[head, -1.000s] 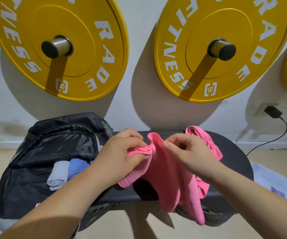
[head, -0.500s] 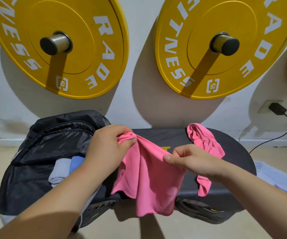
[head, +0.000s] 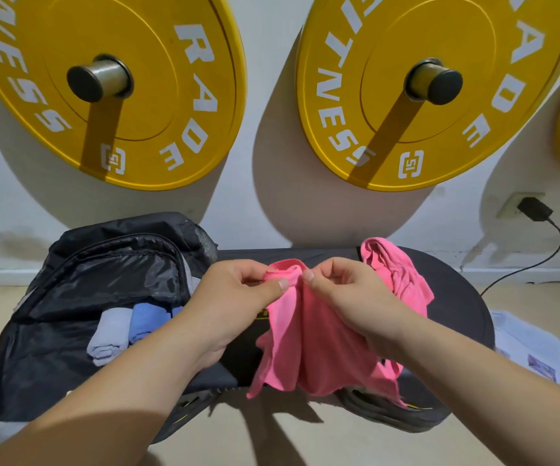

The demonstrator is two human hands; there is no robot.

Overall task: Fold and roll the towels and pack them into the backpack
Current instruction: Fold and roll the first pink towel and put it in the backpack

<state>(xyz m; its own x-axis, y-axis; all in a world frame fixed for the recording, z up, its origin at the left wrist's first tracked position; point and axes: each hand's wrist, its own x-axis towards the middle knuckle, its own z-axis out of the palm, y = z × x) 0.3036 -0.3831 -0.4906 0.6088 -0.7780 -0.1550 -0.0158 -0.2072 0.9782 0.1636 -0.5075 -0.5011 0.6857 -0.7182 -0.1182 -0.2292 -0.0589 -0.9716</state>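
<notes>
A pink towel (head: 309, 344) hangs in front of me over the black bench (head: 456, 317). My left hand (head: 238, 297) and my right hand (head: 342, 297) both pinch its top edge, thumbs almost touching. A second pink towel (head: 396, 274) lies crumpled on the bench behind my right hand. The black backpack (head: 80, 297) lies open on the left. Rolled towels sit inside it, a grey one (head: 109, 334) and a blue one (head: 146, 319).
Two yellow weight plates (head: 144, 95) (head: 423, 95) hang on the white wall above. A black charger (head: 534, 210) is plugged in at the right, its cable trailing down. White papers (head: 527, 344) lie on the floor right of the bench.
My hands have come together at the towel's top edge; half a second ago they held it spread apart. The towel now hangs bunched between them.
</notes>
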